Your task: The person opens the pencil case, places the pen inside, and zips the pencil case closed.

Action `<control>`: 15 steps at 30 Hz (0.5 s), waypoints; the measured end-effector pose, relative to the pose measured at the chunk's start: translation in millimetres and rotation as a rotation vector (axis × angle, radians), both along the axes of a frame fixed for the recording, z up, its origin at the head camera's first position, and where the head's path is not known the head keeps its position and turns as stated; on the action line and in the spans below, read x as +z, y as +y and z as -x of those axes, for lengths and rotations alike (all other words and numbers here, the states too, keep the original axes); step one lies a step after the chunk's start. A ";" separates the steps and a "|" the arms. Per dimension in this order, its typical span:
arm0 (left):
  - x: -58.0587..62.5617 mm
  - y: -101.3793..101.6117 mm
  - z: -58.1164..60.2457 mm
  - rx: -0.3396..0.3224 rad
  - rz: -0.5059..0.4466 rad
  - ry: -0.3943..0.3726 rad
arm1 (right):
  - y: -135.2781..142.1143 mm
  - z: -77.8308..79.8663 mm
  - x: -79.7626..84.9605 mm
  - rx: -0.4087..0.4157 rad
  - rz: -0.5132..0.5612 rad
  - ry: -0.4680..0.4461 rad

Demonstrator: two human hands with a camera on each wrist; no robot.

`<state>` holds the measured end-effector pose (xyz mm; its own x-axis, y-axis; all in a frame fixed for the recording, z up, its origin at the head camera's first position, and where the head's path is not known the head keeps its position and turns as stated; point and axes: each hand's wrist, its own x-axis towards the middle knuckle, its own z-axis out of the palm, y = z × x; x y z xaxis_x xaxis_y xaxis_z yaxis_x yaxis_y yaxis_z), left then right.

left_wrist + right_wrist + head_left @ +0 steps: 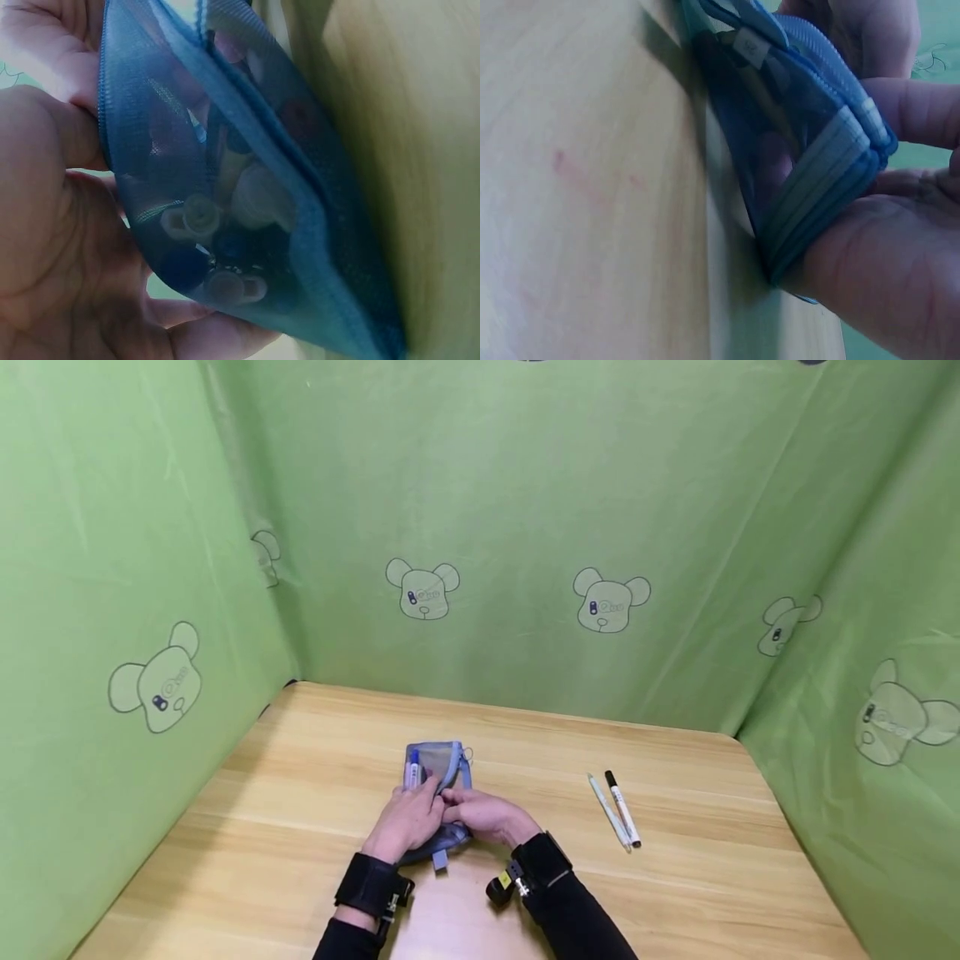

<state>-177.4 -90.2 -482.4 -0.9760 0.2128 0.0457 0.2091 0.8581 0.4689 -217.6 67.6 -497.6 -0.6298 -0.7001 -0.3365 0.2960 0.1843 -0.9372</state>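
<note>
A blue mesh zip pencil pouch [442, 753] lies on the table between both hands. Its zipper edge runs lengthwise, and pens [201, 216] show through the mesh with their ends toward the left wrist camera. A blue-capped pen [415, 762] is visible at the pouch's left side in the head view. My left hand [407, 820] holds the pouch from its left side, fingers reaching over the mesh. From the right, my right hand [486, 814] grips the zipper side of the pouch [821, 161]. The fingertips of both hands are partly hidden by the cloth and each other.
To the right lie a pale blue pen [609, 812] and a white marker with a black cap [624, 810], side by side. A small grey piece [440, 861] sticks out at the pouch's near end. Green cloth walls [517, 635] border the wooden table [525, 727].
</note>
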 end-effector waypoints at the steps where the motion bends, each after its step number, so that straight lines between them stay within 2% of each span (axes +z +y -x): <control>1: 0.1 -0.8 0.1 0.000 -0.001 0.003 | -0.7 0.4 0.3 -0.005 -0.004 0.006; 7: 0.7 -4.0 -1.6 -0.013 -0.007 0.026 | -2.1 -0.1 3.6 -0.026 -0.034 0.036; 15: 0.6 -7.5 -4.6 -0.005 -0.041 -0.007 | -0.1 -5.4 13.7 -0.050 -0.104 0.106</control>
